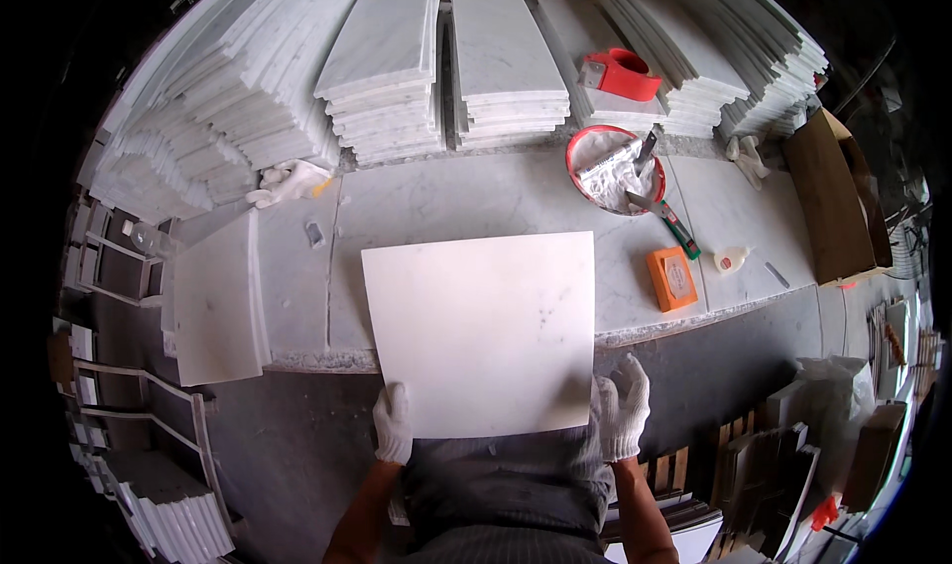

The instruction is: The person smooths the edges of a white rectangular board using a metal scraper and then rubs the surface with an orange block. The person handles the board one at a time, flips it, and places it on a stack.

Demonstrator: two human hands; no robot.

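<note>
A large white marble tile (481,336) with a few grey specks reaches from the bench's front edge back toward my body. Its near left corner is in my left hand (394,425), which wears a white knit glove; the thumb lies along the tile's edge and the other fingers are hidden. At the near right corner is my right hand (622,415), gloved the same way. Its fingers are apart and partly bent, close beside the tile's edge; whether they touch it I cannot tell.
Stacks of marble slabs (382,48) line the bench's far side. Right of the tile stand a tub of white paste (607,152), a green-handled knife (679,229), an orange box (672,279) and a small white bottle (731,258). A red tape dispenser (625,75) rests behind. Leaning slabs (218,306) stand left.
</note>
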